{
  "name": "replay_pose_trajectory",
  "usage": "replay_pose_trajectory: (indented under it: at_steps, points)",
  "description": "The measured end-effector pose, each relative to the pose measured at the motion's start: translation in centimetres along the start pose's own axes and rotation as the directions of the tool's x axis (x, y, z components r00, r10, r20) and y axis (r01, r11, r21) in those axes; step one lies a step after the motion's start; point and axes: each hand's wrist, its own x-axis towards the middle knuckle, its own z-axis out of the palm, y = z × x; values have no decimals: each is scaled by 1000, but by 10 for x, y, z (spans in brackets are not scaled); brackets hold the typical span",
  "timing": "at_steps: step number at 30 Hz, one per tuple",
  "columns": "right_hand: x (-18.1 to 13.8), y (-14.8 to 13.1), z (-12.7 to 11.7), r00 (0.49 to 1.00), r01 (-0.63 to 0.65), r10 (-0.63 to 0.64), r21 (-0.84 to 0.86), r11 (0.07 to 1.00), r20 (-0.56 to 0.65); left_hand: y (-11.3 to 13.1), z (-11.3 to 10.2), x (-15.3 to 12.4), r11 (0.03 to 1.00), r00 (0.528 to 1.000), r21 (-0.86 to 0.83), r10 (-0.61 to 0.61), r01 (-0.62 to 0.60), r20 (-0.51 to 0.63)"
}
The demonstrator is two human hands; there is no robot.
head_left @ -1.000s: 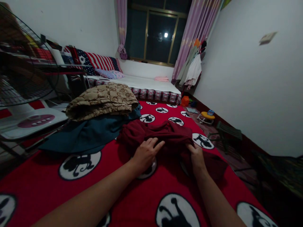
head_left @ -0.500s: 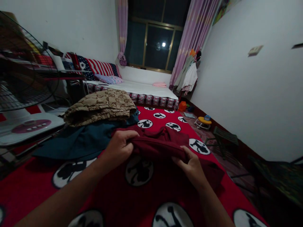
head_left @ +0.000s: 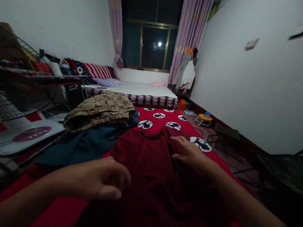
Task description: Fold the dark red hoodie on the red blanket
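A dark red garment (head_left: 151, 157) lies spread over the red patterned cloth, with what looks like its collar at the far end. My left hand (head_left: 101, 179) hovers at its near left side, fingers loosely curled and thumb apart, holding nothing. Near the collar, on the right, my right hand (head_left: 189, 154) rests on the fabric with its thumb and fingers apart. To the left are a teal garment (head_left: 82, 146) and, on top of it, a folded tan patterned garment (head_left: 104, 108). The lower part of the red garment fades into shadow.
Red cloth (head_left: 156, 108) with white round prints covers the surface below. A fan (head_left: 26, 69) with a white base stands at left. Beyond are a bed (head_left: 142, 90) and a window. On the right floor stand a yellow stool (head_left: 204, 118) and a dark folding stool (head_left: 224, 132).
The red garment, earlier bunched between both hands, now lies spread toward me. My left hand has let go and come nearer; my right hand has moved slightly up and its fingers have opened.
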Motion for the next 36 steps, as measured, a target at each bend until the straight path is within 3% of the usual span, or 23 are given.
replay_pose_trajectory:
  at_steps: [2,5,7,10,12,15,16,18,20,23,25,27,29,32,36]
  points:
    - [21,11,18,999,-52,52,-194,980,-4,10,6,30,992,998,119,40,-44,39]
    - [36,23,31,995,-87,100,-327,941,23,-5,20,64,910,993,414,69,-24,-93]
    - [35,37,24,995,-104,98,-327,939,-36,-30,21,74,851,987,524,58,31,-152]
    - [20,70,-5,976,-140,91,-248,959,-198,-71,1,66,814,955,560,24,152,-295]
    - [6,90,-26,951,-240,175,-250,938,-255,-94,-21,51,758,901,572,-47,313,-431]
    - [-10,100,-46,916,-401,354,-399,825,-188,-108,-49,32,625,770,567,-89,537,-631]
    - [-12,96,-48,917,-398,351,-456,796,-189,-106,-54,30,617,731,548,-67,565,-679]
    - [-8,80,-46,940,-325,208,-528,784,-270,-93,-54,35,715,699,495,12,493,-715]
    - [5,58,-35,933,-217,16,-529,821,-359,-72,-41,51,875,743,413,99,252,-662]
    - [36,34,-5,955,-75,-46,-388,919,-294,-39,-1,84,977,868,193,173,-91,-466]
    - [57,30,21,985,-41,-3,-246,968,-174,-24,31,103,988,930,12,151,-156,-335]
    - [74,34,44,991,-96,82,-141,985,-105,-18,57,116,974,966,-146,140,-174,-216]
    - [85,43,59,976,-204,195,-89,975,-99,-24,72,124,955,971,-216,168,-203,-173]
    - [89,56,66,954,-294,291,-28,955,-74,-52,68,129,977,940,-101,149,-188,-306]
    - [79,70,56,959,-279,280,36,960,-33,-110,36,130,972,819,222,63,80,-571]
